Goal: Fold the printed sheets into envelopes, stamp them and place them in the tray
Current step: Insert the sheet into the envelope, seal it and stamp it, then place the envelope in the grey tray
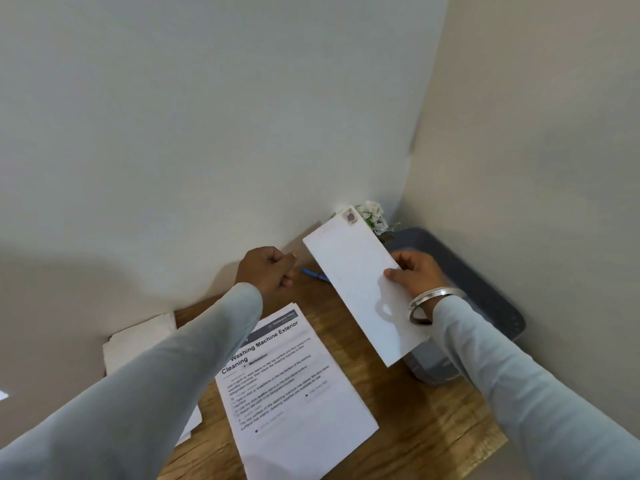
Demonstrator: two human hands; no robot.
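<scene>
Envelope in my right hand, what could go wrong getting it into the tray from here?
The right-hand grip pinches the envelope at one long edge only, so it may swing or slip before reaching the grey tray. Its stamp corner appears close to the flowers and might brush them, though depth is unclear.

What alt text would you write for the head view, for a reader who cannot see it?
A person's right hand holds a stamped white envelope above a wooden desk, near a grey tray. The left hand is curled near a blue pen; printed sheets lie on the desk.
</scene>
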